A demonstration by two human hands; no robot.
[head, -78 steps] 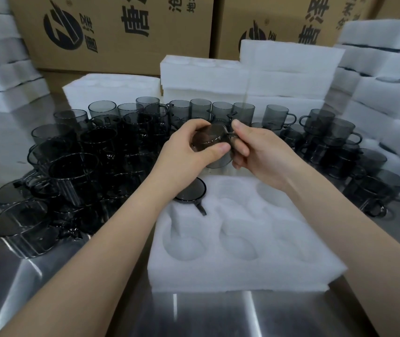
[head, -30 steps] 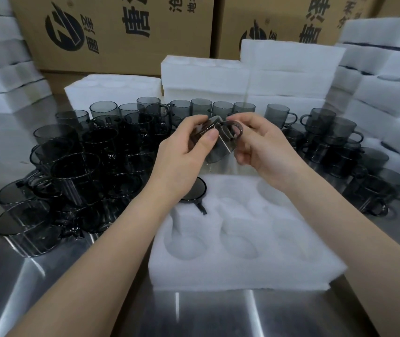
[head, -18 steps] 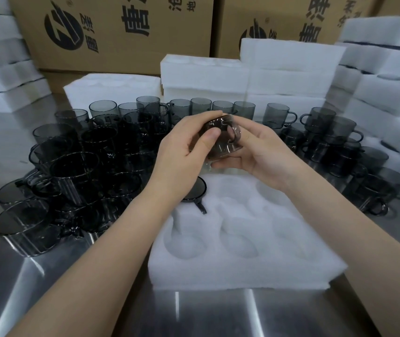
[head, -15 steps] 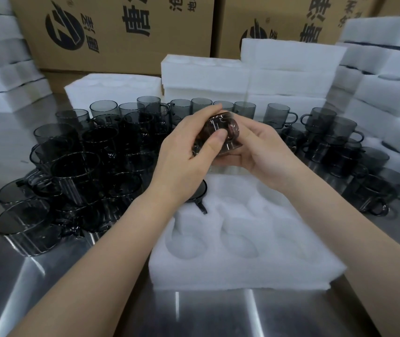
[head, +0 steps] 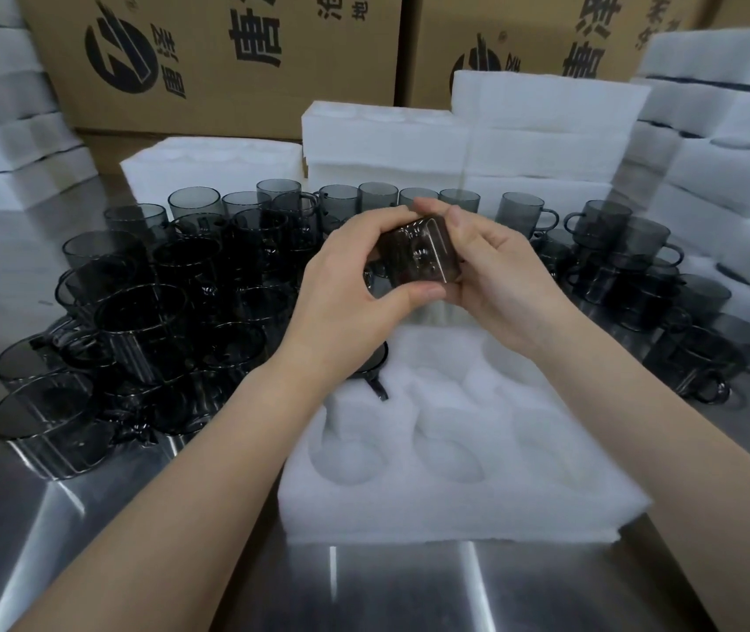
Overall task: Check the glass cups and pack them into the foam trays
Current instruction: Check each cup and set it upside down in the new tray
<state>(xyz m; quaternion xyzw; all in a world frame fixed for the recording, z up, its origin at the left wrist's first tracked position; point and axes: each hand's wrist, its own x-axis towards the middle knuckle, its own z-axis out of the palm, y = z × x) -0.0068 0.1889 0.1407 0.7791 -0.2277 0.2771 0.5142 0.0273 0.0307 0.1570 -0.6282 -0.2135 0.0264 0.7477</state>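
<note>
cups [head: 172,321] crowd the tray's [head: 455,508] left, more cups [head: 664,303] right; its near pockets sit open from above.

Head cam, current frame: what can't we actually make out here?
Head view throughout.
Held cup: the left hand and right hand cover its ends. Dark glass and glare hide any flaws, and the handle is unclear.
Packed cup in the foam tray: mostly behind the left wrist; only the rim edge and handle show.
Tray's far pockets: partly behind both hands.
Cup pile: dark and overlapping, so the count is unreadable.
Carton print: cut off by the top edge.
</note>
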